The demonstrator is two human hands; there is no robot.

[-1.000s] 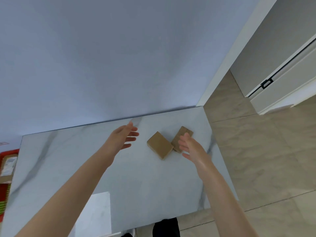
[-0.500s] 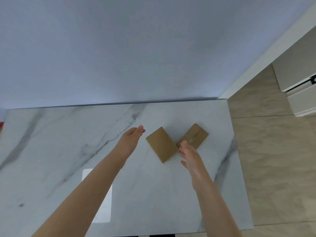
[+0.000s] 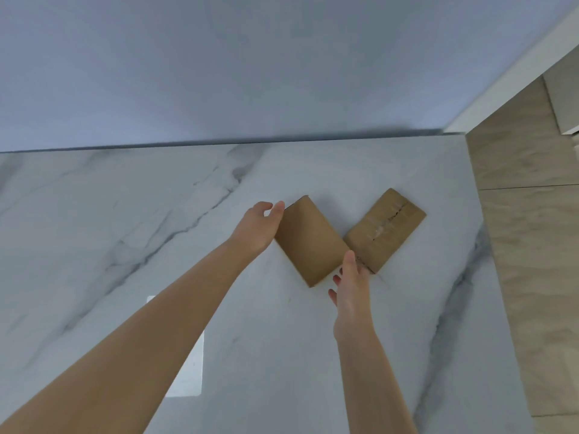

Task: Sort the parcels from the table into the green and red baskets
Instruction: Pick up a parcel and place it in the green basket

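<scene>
1. Nearest you, both of your bare forearms reach forward over the white marble table (image 3: 125, 214), which has grey veins running across it. A pale rectangular patch of light (image 3: 188, 364) lies on the tabletop beside your left forearm.
2. Your right hand (image 3: 352, 283) is open, fingers spread and pointing away from you. It sits at the near right edge of the plain parcel (image 3: 308, 241), right where that parcel meets the taped parcel (image 3: 387, 228). The fingertips look to be touching cardboard, though the angle makes it hard to say which of the 2 parcels they rest on.
3. Your left hand (image 3: 260, 228) is also open, palm turned toward the plain parcel and pressed along its far left edge, with the fingers curled loosely around the upper corner. Neither hand has closed on anything.
4. The 2 brown cardboard parcels lie flat on the table, right of centre, meeting at their near corners so that they form a V. The plain parcel is the left one; the taped parcel, with clear tape along a split seam, is the right one and lies nearer the table's right edge.
5. Beyond the table stands a plain pale wall (image 3: 250, 64). To the right you see beige floor tiles (image 3: 532, 245) and a white door frame (image 3: 513, 73).
</scene>
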